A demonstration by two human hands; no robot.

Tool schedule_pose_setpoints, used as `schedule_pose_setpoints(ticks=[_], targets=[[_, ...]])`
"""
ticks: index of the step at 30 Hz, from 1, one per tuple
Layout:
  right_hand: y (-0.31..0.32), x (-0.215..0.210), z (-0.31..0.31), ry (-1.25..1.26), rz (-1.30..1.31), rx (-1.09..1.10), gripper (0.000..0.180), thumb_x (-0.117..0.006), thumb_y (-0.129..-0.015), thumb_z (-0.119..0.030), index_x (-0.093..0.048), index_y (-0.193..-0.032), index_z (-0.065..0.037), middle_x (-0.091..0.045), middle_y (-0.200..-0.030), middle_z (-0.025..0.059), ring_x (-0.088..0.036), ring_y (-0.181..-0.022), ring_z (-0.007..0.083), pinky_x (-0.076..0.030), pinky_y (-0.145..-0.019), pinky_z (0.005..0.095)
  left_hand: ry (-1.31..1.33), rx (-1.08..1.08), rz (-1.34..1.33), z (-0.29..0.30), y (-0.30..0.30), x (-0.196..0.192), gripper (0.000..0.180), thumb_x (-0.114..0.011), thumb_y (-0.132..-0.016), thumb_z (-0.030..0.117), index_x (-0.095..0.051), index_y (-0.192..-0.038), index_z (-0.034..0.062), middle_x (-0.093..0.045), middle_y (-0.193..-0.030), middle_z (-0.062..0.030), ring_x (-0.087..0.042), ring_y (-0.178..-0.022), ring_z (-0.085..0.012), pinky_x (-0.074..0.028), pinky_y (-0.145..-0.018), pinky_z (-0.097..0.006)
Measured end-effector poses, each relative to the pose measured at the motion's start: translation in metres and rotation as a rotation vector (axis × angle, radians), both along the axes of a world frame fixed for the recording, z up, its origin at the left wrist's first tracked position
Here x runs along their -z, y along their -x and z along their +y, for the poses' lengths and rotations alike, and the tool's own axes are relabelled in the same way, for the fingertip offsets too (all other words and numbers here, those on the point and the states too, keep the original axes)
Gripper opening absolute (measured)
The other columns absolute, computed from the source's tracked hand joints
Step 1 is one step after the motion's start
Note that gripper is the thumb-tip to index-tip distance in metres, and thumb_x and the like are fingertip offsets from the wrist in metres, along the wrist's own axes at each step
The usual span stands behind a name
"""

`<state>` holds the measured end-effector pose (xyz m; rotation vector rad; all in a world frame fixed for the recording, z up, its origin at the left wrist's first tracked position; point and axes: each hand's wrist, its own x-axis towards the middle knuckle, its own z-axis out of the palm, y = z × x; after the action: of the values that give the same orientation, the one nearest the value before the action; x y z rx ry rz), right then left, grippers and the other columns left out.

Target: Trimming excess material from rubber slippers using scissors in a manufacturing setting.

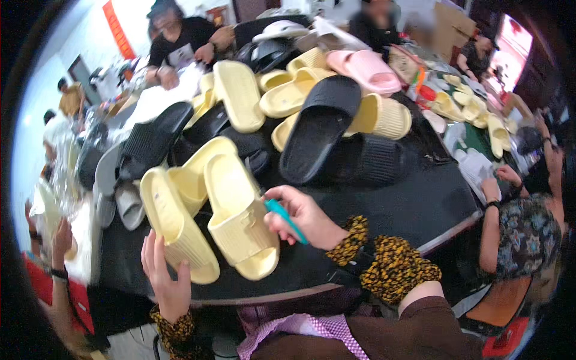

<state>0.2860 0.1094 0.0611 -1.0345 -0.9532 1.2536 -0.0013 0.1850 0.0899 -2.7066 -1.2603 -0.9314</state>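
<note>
Two pale yellow slide slippers lie side by side before me, toes toward me. Against the left yellow slipper (191, 255) rests my left hand (165, 273), its fingers stretched out along the outer edge and its thumb apart, near the strap. Over the outer side of the right yellow slipper (243, 234), my right hand (303, 219) is closed round a small teal-handled tool (286, 222). The tool's tip is too hidden to tell its kind. A small raised bit shows on that slipper's strap. Behind the pair, a third yellow slipper (189, 183) is partly covered.
A pile of slippers fills the black table's (414, 210) far side: a black slipper (321, 129) leans on others, with a pink pair (366, 69) behind. Grey slippers (129, 204) lie left. Co-workers sit across and to the right, one in a flowered top (528, 234).
</note>
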Motion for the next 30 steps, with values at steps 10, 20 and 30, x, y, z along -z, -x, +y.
schedule_pose_setpoints(ticks=[10, 20, 30], targets=[[0.0, 0.008, 0.003, -0.067, 0.01, 0.018, 0.041, -0.062, -0.085, -0.016, -0.042, -0.117, 0.0, -0.055, -0.072, 0.0004, -0.048, -0.049, 0.0028, -0.039, -0.041, 0.0176, 0.203, 0.339, 0.246, 0.027, -0.047, -0.041, 0.049, -0.065, -0.076, 0.014, -0.049, -0.119, -0.0021, -0.061, -0.096, -0.0218, -0.058, -0.09, -0.0369, -0.044, -0.08, -0.041], [0.0, 0.012, 0.006, -0.156, -0.017, 0.057, 0.039, -0.062, -0.086, -0.018, -0.043, -0.116, -0.001, -0.054, -0.072, 0.0009, -0.047, -0.05, 0.0031, -0.038, -0.041, 0.0181, 0.571, 0.543, 0.715, 0.064, -0.092, -0.052, 0.036, -0.065, -0.078, 0.03, -0.06, -0.104, 0.0059, -0.064, -0.077, -0.0198, -0.064, -0.074, -0.0345, -0.05, -0.064, -0.04], [-0.012, 0.004, 0.003, -0.237, 0.108, 0.172, 0.043, -0.06, -0.085, -0.016, -0.04, -0.121, -0.004, -0.058, -0.081, 0.0046, -0.051, -0.051, 0.0045, -0.043, -0.043, 0.0176, 0.746, 0.336, -0.277, 0.029, -0.069, -0.052, 0.021, -0.061, -0.082, 0.005, -0.057, -0.1, -0.0039, -0.066, -0.086, -0.01, -0.061, -0.076, -0.0131, -0.048, -0.067, -0.026]])
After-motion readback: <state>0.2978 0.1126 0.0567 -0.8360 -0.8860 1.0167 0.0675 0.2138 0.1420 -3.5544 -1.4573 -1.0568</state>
